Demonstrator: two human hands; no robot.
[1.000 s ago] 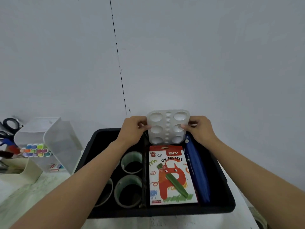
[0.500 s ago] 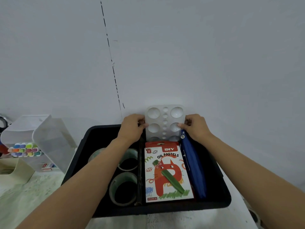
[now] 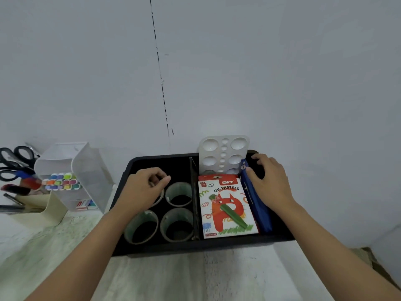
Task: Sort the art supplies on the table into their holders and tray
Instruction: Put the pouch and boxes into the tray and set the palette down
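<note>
Precariously upright in the black tray behind the pastels box, the palette could topple if the empty, loosely curled left hand or the spread right hand on the blue pouch jolts it.

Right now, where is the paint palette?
Head view: the white palette stands upright at the back of the black tray's right compartment, behind the oil pastels box.

A black tray holds a white palette, a blue pouch, pale green cups and a white pastel box printed with a red cat, with rainbow-capped markers at the left.
</note>
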